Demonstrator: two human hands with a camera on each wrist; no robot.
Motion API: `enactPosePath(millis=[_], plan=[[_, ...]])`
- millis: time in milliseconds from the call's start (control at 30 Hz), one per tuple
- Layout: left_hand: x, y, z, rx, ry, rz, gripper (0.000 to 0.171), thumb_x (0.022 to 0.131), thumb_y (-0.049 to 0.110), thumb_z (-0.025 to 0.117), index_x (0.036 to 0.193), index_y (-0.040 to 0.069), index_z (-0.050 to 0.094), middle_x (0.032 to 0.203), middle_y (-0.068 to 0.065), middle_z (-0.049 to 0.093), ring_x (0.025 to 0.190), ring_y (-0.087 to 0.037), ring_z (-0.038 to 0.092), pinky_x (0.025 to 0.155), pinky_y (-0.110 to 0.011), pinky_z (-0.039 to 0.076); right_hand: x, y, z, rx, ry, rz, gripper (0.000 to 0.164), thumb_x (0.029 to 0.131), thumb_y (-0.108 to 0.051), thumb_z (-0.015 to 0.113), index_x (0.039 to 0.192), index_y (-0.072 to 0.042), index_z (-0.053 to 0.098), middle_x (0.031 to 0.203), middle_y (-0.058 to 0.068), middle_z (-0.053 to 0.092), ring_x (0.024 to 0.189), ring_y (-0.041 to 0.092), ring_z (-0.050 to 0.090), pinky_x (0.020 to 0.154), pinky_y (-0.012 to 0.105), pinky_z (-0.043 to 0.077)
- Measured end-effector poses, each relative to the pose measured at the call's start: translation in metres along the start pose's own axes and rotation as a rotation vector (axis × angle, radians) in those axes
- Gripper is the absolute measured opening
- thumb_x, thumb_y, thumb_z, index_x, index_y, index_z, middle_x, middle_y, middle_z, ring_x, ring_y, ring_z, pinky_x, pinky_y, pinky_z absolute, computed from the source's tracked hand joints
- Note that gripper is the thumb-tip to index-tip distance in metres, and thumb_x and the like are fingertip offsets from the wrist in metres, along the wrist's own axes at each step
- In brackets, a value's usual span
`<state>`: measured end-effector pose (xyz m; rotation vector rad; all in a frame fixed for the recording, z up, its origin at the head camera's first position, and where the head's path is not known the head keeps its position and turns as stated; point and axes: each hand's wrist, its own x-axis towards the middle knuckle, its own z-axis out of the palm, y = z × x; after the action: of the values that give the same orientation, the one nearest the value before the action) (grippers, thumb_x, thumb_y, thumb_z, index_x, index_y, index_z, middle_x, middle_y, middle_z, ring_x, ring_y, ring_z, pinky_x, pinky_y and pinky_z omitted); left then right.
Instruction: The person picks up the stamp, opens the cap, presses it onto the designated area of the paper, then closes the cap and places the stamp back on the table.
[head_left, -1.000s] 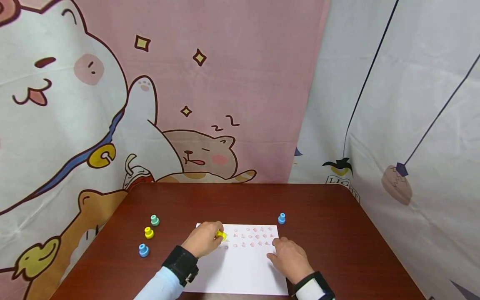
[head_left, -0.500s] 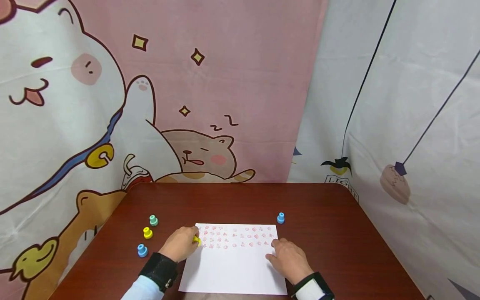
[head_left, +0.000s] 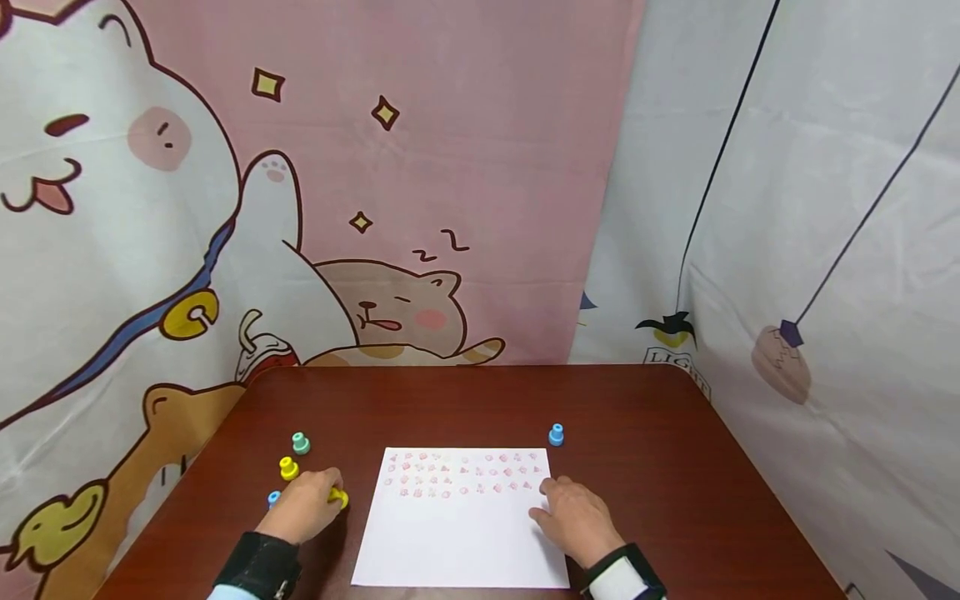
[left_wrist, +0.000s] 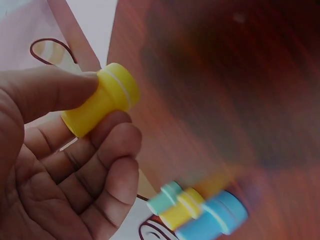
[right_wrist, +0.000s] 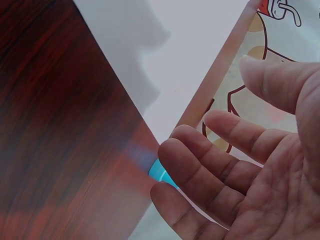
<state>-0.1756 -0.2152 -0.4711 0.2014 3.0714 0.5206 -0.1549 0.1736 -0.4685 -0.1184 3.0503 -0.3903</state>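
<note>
My left hand point(head_left: 300, 508) pinches a small yellow stamp point(left_wrist: 104, 100) between thumb and fingers, left of the paper. A white sheet of paper point(head_left: 461, 542) bears rows of small pink stamped prints across its upper part. At the sheet's right edge lies my right hand point(head_left: 577, 517), fingers loosely spread and holding nothing. Close to the left hand stand a green stamp point(head_left: 301, 443), another yellow stamp point(head_left: 288, 468) and a blue stamp point(head_left: 273, 498), the last partly hidden by that hand. All three show in the left wrist view too.
A second blue stamp point(head_left: 556, 435) stands just beyond the paper's top right corner. Everything rests on a dark reddish-brown table point(head_left: 660, 467). Behind it hangs a cloth point(head_left: 480, 167) printed with cartoon animals.
My left hand has carried the yellow stamp leftward off the paper to beside the other stamps, uncovering the left-hand prints. The right hand has stayed at the sheet's edge.
</note>
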Motion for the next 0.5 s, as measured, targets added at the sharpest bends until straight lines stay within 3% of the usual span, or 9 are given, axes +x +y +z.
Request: enactPosePath(millis=[333, 500], plan=[[-0.026, -0.036, -0.012, -0.021, -0.058, -0.051, 0.015, 0.081, 0.006, 0.076, 0.085, 0.005, 0.062, 0.070, -0.001, 0.052, 0.062, -0.017, 0.046, 0.058, -0.035, 0.041, 0.000, 0.002, -0.001, 0.010, 0.026, -0.011, 0.039, 0.081, -0.032, 0.081, 0.105, -0.003, 0.069, 0.087, 0.011, 0.061, 0.076, 0.024, 0.059, 0.075, 0.046, 0.053], [-0.034, -0.053, -0.018, 0.004, -0.120, -0.099, 0.018, 0.083, 0.010, 0.076, 0.090, 0.000, 0.063, 0.074, -0.002, 0.056, 0.066, -0.019, 0.050, 0.062, -0.039, 0.045, 0.000, 0.002, -0.001, 0.017, 0.024, -0.003, 0.039, 0.081, -0.033, 0.080, 0.105, -0.003, 0.070, 0.088, 0.011, 0.062, 0.079, 0.025, 0.060, 0.077, 0.047, 0.053]])
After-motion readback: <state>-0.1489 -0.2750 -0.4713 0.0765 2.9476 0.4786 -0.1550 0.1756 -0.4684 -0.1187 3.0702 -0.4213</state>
